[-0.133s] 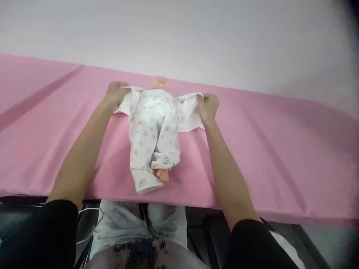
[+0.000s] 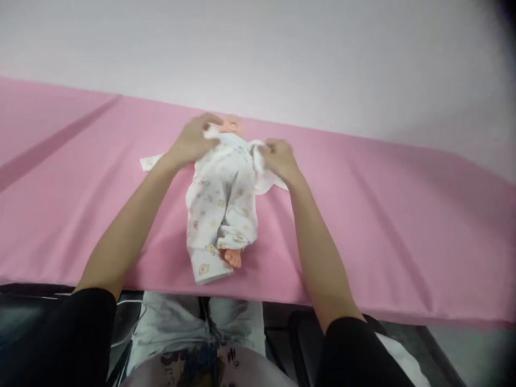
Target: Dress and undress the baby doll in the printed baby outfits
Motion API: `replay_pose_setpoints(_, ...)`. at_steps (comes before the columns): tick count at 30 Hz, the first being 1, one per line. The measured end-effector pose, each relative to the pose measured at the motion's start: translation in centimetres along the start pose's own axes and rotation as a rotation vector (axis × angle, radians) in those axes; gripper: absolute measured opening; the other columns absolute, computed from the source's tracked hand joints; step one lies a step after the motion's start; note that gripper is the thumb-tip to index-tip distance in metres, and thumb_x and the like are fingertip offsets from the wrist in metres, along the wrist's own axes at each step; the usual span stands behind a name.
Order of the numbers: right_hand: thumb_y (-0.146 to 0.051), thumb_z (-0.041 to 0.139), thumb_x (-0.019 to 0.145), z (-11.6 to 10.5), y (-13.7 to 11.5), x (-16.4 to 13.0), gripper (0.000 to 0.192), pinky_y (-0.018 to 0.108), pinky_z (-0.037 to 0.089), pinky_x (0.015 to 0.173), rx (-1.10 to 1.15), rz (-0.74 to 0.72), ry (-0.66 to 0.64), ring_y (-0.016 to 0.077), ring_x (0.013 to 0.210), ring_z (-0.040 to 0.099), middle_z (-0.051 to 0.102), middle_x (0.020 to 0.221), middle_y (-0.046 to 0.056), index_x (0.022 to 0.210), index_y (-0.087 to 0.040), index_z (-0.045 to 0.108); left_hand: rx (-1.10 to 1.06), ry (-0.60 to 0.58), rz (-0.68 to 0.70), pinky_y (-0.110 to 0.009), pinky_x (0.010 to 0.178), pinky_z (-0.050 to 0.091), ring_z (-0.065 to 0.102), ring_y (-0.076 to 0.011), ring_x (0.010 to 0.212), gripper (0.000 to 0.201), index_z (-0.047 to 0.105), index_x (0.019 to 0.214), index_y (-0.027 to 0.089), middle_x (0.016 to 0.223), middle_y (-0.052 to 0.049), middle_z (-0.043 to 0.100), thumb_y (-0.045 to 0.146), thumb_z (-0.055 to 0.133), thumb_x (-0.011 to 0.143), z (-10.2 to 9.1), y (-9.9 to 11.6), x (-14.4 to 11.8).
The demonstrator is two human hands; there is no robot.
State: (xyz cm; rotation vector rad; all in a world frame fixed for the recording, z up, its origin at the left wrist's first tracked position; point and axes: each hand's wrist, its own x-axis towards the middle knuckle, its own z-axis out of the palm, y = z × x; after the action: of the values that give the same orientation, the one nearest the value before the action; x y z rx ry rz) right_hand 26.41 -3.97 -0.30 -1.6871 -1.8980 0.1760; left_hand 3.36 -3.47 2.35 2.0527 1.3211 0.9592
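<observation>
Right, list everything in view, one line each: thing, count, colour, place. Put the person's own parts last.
baby doll: one, peach; lying on the pink cover, head away from the person, one bare foot showing at the near end.
baby suit: one, white with small printed figures; on the doll, its loose flaps out to both sides.
pink cover: one, pink; spread over the table across the whole view.
wall: one, pale grey; behind the table.
left hand: one; on the suit's cloth at the doll's chest, by the head.
right hand: one; fingers closed on the suit's flap beside the doll.
</observation>
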Motion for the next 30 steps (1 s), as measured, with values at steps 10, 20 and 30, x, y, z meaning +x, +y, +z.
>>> replay_pose_setpoints(10,-0.03,0.052,0.089,0.3,-3.2,4.6,0.023,0.034,0.048,0.075,-0.106,0.023,-0.181,0.0232,0.081,0.061,0.066,0.095,0.013,0.095,-0.012,0.066,0.671,0.061,-0.034,-0.038,0.088,0.046,0.059,-0.0278,0.106,0.039,0.055,0.122,0.016,0.115,-0.013,0.063,0.025,0.033,0.091,3.7,-0.5,5.0)
replay_pose_setpoints(20,-0.003,0.047,0.085,2.4,-3.2,6.7,0.034,0.038,0.047,0.09,-0.362,-0.02,-0.246,0.0293,0.11,0.057,0.061,0.115,0.014,0.115,-0.011,0.061,0.597,-0.013,-0.101,-0.036,0.088,0.046,0.059,-0.0264,0.103,0.036,0.064,0.106,0.016,0.11,-0.013,0.065,0.025,0.032,0.093,5.5,-1.1,7.3)
replay_pose_setpoints(30,-0.001,0.049,0.079,-0.4,-2.6,5.6,0.023,0.033,0.046,0.067,-0.324,0.002,-0.231,0.0233,0.077,0.06,0.063,0.086,0.01,0.083,-0.017,0.066,0.294,-0.038,0.038,-0.032,0.08,0.044,0.058,-0.0186,0.082,0.015,0.062,0.068,0.019,0.079,-0.005,0.066,0.017,0.049,0.075,5.8,-0.8,7.1)
